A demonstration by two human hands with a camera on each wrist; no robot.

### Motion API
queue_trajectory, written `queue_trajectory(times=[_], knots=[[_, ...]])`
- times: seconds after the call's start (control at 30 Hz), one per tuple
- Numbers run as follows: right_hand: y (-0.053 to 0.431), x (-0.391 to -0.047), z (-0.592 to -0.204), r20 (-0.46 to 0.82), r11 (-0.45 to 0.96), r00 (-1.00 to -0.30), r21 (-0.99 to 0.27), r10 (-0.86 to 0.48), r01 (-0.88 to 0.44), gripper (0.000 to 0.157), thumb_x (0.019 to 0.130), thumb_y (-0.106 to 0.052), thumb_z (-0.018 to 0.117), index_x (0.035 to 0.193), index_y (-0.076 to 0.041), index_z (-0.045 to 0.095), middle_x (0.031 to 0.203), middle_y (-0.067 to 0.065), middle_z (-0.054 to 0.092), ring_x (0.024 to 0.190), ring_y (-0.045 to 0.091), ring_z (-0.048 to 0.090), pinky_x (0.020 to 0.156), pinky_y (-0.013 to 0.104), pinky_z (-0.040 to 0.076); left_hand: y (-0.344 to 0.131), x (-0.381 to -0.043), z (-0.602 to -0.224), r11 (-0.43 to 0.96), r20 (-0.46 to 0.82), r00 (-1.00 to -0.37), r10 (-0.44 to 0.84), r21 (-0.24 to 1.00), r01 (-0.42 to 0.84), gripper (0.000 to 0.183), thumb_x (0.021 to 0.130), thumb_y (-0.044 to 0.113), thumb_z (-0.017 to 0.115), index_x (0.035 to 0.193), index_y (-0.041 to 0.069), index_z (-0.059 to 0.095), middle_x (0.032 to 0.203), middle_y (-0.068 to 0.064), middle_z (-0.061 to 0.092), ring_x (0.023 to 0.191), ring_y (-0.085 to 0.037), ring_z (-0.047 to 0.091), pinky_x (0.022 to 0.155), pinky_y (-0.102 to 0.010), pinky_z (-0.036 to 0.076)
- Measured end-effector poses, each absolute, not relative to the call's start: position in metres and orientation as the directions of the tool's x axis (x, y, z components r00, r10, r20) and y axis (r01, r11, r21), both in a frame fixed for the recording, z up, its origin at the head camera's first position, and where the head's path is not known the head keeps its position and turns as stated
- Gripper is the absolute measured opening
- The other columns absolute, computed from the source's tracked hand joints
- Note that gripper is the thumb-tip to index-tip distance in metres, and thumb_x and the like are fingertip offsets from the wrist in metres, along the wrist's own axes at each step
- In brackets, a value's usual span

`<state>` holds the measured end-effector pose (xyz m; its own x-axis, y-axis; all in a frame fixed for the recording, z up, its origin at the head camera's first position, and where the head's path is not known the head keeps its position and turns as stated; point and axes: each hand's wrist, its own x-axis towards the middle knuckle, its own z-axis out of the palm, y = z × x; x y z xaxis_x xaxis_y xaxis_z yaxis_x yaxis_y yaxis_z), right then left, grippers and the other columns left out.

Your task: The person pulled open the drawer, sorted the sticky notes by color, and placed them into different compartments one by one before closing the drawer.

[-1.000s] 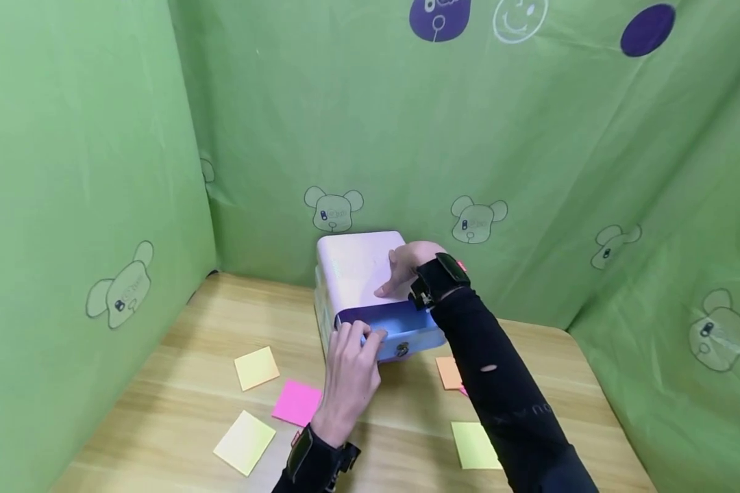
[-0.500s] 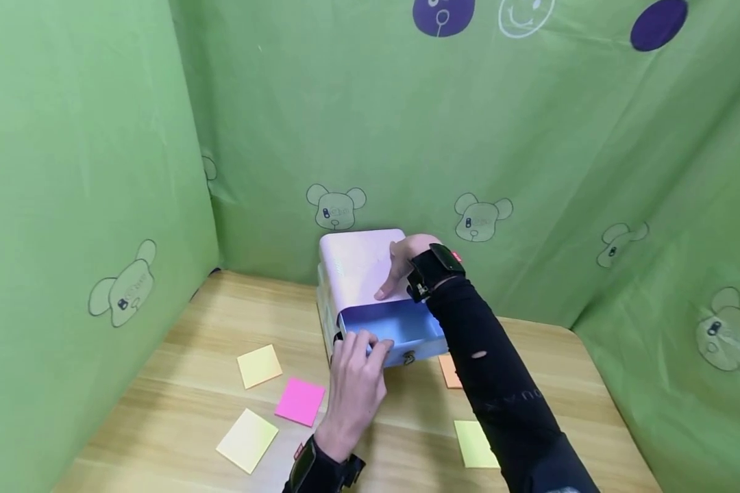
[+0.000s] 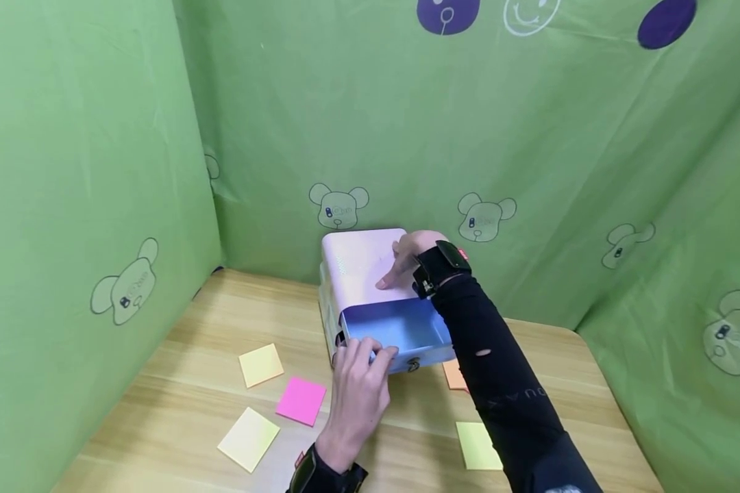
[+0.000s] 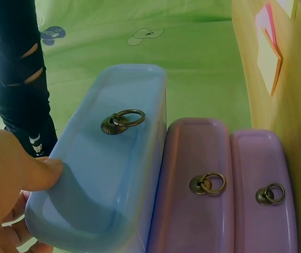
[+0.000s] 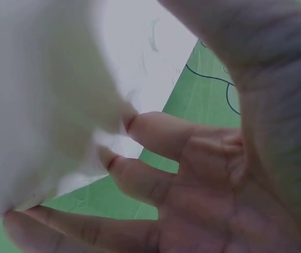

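A small drawer cabinet [image 3: 359,266] with a pale pink top stands at the back of the table. Its top blue drawer [image 3: 434,355] is pulled out, and the visible inside is bare blue. My left hand [image 3: 359,394] pinches the left end of the drawer front, thumb on the face and fingers behind it. In the left wrist view, the blue drawer [image 4: 100,174] has a bronze ring pull [image 4: 132,117]. My right hand [image 3: 412,252] holds the cabinet's right side, thumb on the top. In the right wrist view its fingers [image 5: 155,134] touch the white side wall.
Two lower drawers, a mauve one [image 4: 195,221] and a purple one [image 4: 263,224], sit closed. Sticky notes lie on the table: yellow [image 3: 261,365], pink [image 3: 301,401], pale yellow [image 3: 249,439], orange [image 3: 454,376] and yellow-green [image 3: 477,446]. Green printed cloth [image 3: 395,123] hangs close behind the cabinet.
The blue drawer has slid farther out toward me, with my left hand moving along on its front. More of its inside shows. My right hand stays on the cabinet.
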<state>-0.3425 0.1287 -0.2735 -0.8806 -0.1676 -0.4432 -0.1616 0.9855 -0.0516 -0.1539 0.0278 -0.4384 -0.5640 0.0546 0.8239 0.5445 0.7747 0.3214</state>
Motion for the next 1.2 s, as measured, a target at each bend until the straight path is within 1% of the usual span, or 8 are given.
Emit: queue_trajectory(times=[0.1,0.2,0.3,0.37,0.63,0.77,0.97,1.2], knots=[[0.129,-0.344,-0.273,-0.431,0.987,-0.888,-0.046,-0.157,-0.153,0.082,0.062,-0.065,0.079,0.118,-0.010,0.056,0.126,0.009,0.053,0.111,0.027,0.046,0.100,0.043,0.046,0.028,-0.153,-0.439,0.774,0.827,-0.558,0.061,0.314,0.550,0.011,0.081,0.011,0.072,0.092,0.009,0.076,0.081,-0.002,0.062,0.073,-0.015,0.046,0.064,-0.030,0.039],[0.129,-0.345,-0.273,-0.431,0.980,-0.883,-0.018,-0.186,-0.197,0.097,0.064,-0.067,0.076,0.138,-0.010,0.050,0.147,0.013,0.046,0.130,0.032,0.042,0.110,0.048,0.041,0.027,-0.151,-0.438,0.769,0.819,-0.571,0.059,0.327,0.549,0.012,0.082,0.011,0.072,0.093,0.009,0.075,0.083,-0.002,0.063,0.075,-0.015,0.047,0.066,-0.030,0.039],[0.128,-0.348,-0.274,-0.437,0.978,-0.878,-0.021,-0.197,-0.208,0.113,0.065,-0.068,0.074,0.154,-0.013,0.031,0.163,0.014,0.024,0.146,0.034,0.023,0.119,0.054,0.029,0.026,-0.150,-0.437,0.765,0.818,-0.573,0.050,0.338,0.549,0.012,0.082,0.012,0.072,0.093,0.009,0.075,0.084,-0.002,0.064,0.075,-0.016,0.049,0.067,-0.031,0.040],[0.127,-0.350,-0.276,-0.437,0.976,-0.877,-0.005,-0.198,-0.218,0.116,0.066,-0.070,0.072,0.156,-0.015,0.024,0.165,0.014,0.016,0.148,0.034,0.016,0.120,0.055,0.025,0.025,-0.150,-0.436,0.763,0.816,-0.577,0.046,0.344,0.547,0.012,0.082,0.012,0.072,0.093,0.009,0.075,0.084,-0.003,0.064,0.075,-0.016,0.049,0.067,-0.031,0.040],[0.129,-0.360,-0.286,-0.440,0.957,-0.862,0.016,-0.252,-0.289,0.124,0.066,-0.071,0.072,0.158,-0.013,0.011,0.163,0.019,0.015,0.149,0.033,0.014,0.123,0.048,0.022,0.027,-0.147,-0.441,0.760,0.831,-0.554,0.041,0.335,0.558,0.014,0.078,0.011,0.075,0.092,0.009,0.075,0.083,-0.002,0.064,0.075,-0.015,0.048,0.066,-0.031,0.039],[0.132,-0.359,-0.285,-0.447,0.969,-0.866,-0.007,-0.223,-0.246,0.124,0.064,-0.071,0.073,0.158,-0.018,0.010,0.164,0.015,0.013,0.149,0.031,0.012,0.123,0.050,0.021,0.028,-0.146,-0.443,0.758,0.843,-0.536,0.038,0.325,0.565,0.014,0.077,0.011,0.075,0.092,0.010,0.076,0.083,-0.001,0.064,0.075,-0.015,0.048,0.068,-0.031,0.039],[0.133,-0.357,-0.279,-0.428,0.964,-0.870,-0.019,-0.246,-0.264,0.122,0.066,-0.071,0.072,0.158,-0.018,0.011,0.164,0.017,0.016,0.149,0.033,0.014,0.122,0.051,0.022,0.025,-0.145,-0.441,0.736,0.850,-0.527,0.009,0.351,0.579,0.014,0.082,0.015,0.073,0.095,0.009,0.075,0.087,-0.004,0.065,0.080,-0.018,0.051,0.072,-0.033,0.042],[0.134,-0.352,-0.279,-0.452,0.984,-0.877,-0.138,-0.164,-0.113,0.122,0.060,-0.065,0.080,0.157,-0.029,0.015,0.166,0.012,0.009,0.150,0.030,0.006,0.122,0.055,0.016,0.008,-0.144,-0.441,0.684,0.845,-0.524,-0.108,0.446,0.578,0.022,0.085,0.018,0.068,0.100,0.003,0.068,0.093,-0.011,0.065,0.086,-0.021,0.051,0.073,-0.038,0.045]])
